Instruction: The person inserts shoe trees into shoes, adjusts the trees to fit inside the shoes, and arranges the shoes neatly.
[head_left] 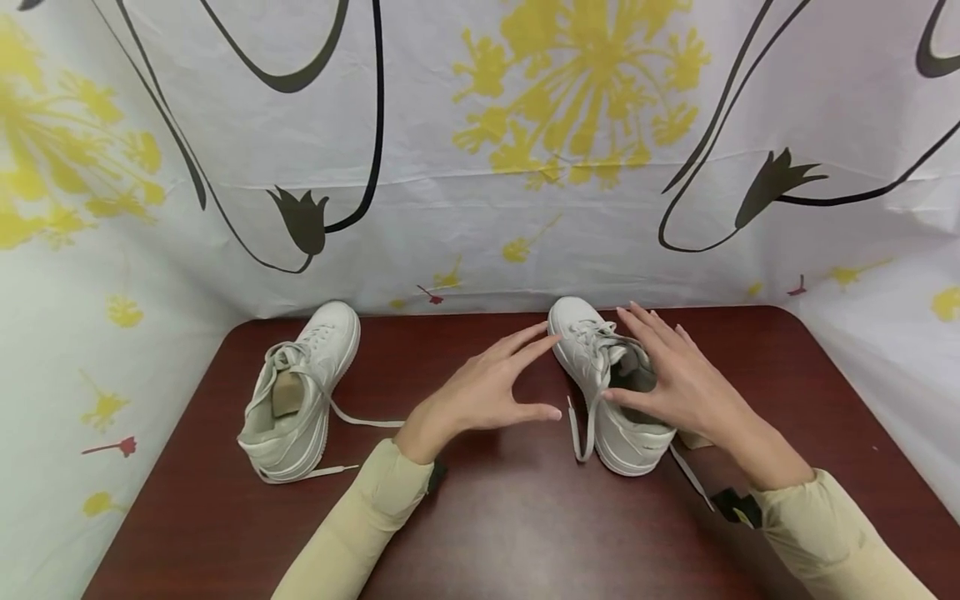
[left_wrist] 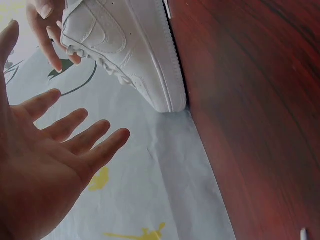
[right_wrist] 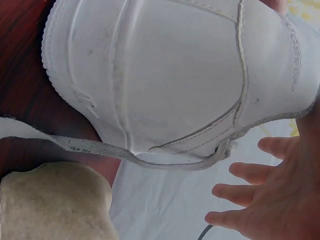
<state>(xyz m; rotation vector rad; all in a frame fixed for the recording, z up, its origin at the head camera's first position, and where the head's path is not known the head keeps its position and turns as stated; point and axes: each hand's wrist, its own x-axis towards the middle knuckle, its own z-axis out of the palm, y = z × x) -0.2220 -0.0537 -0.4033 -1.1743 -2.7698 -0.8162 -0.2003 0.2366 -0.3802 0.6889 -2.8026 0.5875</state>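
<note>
A white sneaker (head_left: 628, 446) stands on the table between my two hands, toe toward the back, its laces loose. To its left my left hand (head_left: 483, 390) is spread, palm facing the shoe, with its fingertips near the toe. The left wrist view shows a gap between those fingers and the sneaker (left_wrist: 135, 45). My right hand (head_left: 686, 383) hovers at the shoe's right side, fingers straight and apart, its thumb overlapping the opening in the head view. In the right wrist view, the sneaker's heel (right_wrist: 185, 65) fills much of the frame beside the straight fingers.
Another white sneaker (head_left: 322, 425) stands at the left with a tan insert (head_left: 287, 393) inside and loose laces (head_left: 367, 422) trailing. A beige piece (right_wrist: 55, 200) lies beside the near sneaker. Behind the dark red table (head_left: 517, 533) hangs a patterned white cloth (head_left: 442, 217).
</note>
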